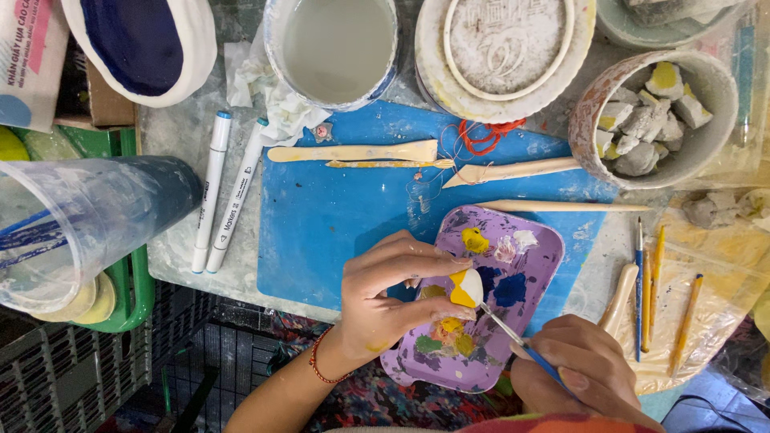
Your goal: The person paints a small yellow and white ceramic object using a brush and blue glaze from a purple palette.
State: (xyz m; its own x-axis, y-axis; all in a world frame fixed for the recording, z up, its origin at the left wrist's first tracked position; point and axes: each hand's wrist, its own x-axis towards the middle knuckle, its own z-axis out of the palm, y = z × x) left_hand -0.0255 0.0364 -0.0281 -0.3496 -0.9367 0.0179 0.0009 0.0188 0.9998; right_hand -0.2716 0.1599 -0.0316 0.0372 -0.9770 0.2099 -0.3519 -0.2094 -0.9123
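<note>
**Two hands, one small painted piece over the palette**

One small rounded clay piece (466,288), white above and yellow below, sits low centre of the frame. Left hand (385,301) grasps it, fingertips pinched around it, red cord at the wrist. Right hand (581,365), lower right, is closed around a thin paintbrush (521,345); the bristle tip touches the piece's yellow underside.

Directly beneath: purple palette tray (537,277), tilted, with dabs of yellow, white, dark blue, green and orange. It lies on a blue mat (321,216) on the table (172,240).

Above the tray, wooden modelling tools (353,152) lie across the mat. Two white markers (224,192) lie left of the mat. Centre top: tub of cloudy water (333,48). Upper right: bowl of grey clay lumps (654,120). Right of the tray: spare brushes (650,289). Left edge: clear plastic cup (80,224) on its side.
</note>
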